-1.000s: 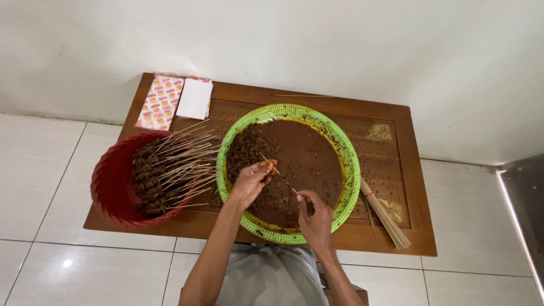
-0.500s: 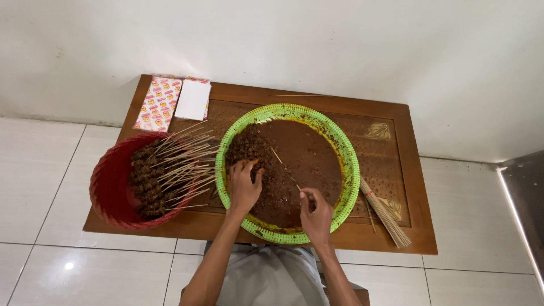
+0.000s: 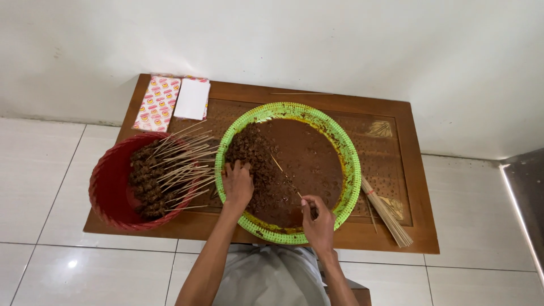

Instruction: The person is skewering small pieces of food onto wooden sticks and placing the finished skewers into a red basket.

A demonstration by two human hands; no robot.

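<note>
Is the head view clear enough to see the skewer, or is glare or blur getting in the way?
Head view: even soft light, sharp focus; skewer in the right hand shows clearly over the green basin; only a small glare spot on the floor tile; left hand unblurred.

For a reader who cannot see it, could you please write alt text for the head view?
A person's left hand digs into brown meat pieces in a green basin while the right hand holds a bamboo skewer. A red basket of filled skewers sits left, and spare sticks lie right, on a wooden table.
</note>
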